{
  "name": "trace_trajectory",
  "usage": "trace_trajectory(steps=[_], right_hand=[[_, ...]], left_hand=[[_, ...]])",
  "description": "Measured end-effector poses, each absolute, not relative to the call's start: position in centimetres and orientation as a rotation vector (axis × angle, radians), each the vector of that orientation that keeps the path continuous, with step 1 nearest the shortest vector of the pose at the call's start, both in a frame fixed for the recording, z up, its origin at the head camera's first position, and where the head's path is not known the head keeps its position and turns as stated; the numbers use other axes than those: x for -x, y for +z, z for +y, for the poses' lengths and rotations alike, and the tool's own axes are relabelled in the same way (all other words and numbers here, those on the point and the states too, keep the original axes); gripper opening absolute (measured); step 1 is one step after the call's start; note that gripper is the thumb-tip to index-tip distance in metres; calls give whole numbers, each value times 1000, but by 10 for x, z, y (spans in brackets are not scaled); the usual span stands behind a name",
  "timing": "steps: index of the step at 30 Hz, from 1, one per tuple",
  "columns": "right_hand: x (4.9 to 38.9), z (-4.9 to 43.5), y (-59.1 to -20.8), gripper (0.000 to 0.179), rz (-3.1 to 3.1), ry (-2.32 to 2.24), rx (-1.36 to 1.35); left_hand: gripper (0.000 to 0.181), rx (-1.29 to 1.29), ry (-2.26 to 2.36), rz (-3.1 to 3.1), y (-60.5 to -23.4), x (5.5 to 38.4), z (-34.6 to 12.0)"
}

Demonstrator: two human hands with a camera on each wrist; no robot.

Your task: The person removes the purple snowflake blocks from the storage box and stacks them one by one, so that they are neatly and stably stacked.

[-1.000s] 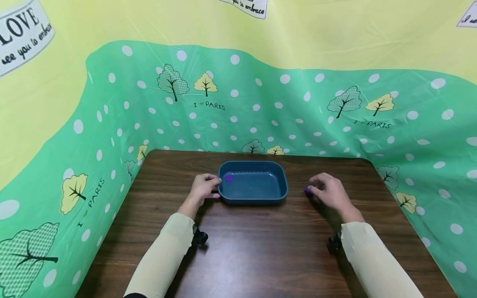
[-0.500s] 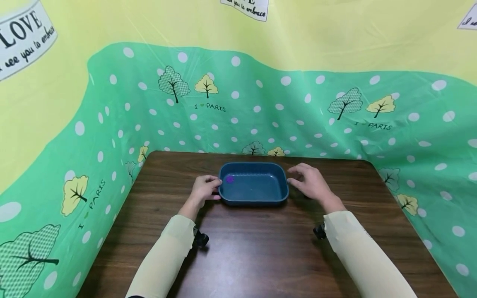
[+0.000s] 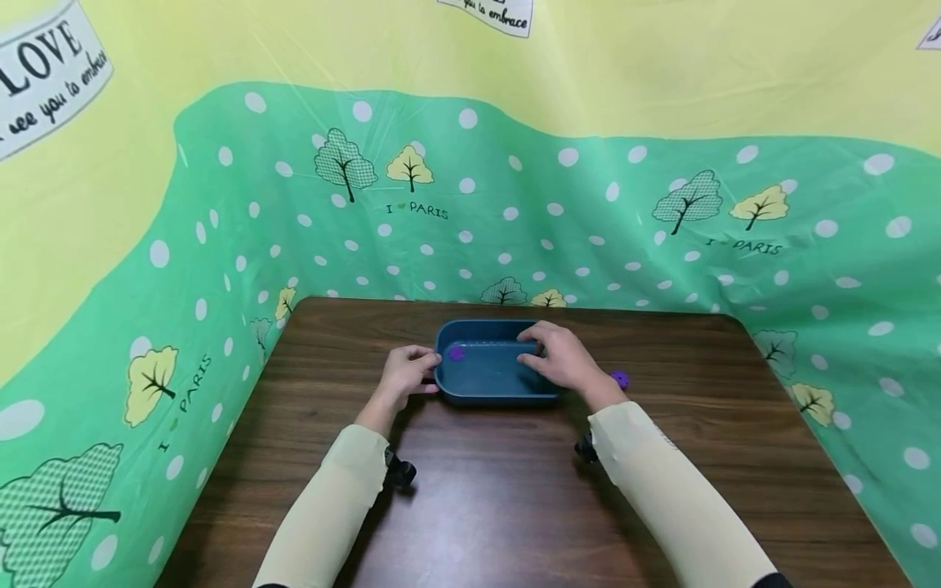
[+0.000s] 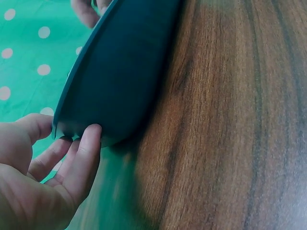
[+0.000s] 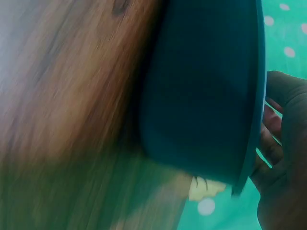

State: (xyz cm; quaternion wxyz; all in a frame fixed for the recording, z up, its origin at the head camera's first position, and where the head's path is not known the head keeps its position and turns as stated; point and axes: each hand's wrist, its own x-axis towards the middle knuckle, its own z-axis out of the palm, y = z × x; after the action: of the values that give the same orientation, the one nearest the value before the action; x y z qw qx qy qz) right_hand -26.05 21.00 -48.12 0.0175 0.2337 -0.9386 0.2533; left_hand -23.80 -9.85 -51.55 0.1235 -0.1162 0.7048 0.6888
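Observation:
A dark blue rectangular plastic container [image 3: 491, 398] stands on the wooden table. My left hand [image 3: 403, 376] holds its left end; in the left wrist view the thumb lies at the rim and fingers rest against the outer wall. Over the container's right end hovers my right hand [image 3: 562, 357], fingers loosely bent and apart, with nothing seen between them. Inside at the left is a small purple piece [image 3: 457, 353]. Another small purple piece [image 3: 620, 379], with dark spots, lies on the table just right of my right wrist.
The dark wood-grain table [image 3: 485, 490] reaches back to a green and yellow printed cloth [image 3: 441, 188] hanging behind it and along both sides. Each wrist wears a small black camera, such as the left camera [image 3: 400, 471].
My right hand has moved left, from beside the purple piece on the table to over the container, leaving that piece uncovered. My left hand stays at the container's left end.

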Motion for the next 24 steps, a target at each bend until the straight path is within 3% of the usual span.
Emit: trace_trajectory(steps=[24], right_hand=[[287,109,-501,33,-3128,637,-961]], left_hand=[[28,302,2007,2039,-516,240,-102]])
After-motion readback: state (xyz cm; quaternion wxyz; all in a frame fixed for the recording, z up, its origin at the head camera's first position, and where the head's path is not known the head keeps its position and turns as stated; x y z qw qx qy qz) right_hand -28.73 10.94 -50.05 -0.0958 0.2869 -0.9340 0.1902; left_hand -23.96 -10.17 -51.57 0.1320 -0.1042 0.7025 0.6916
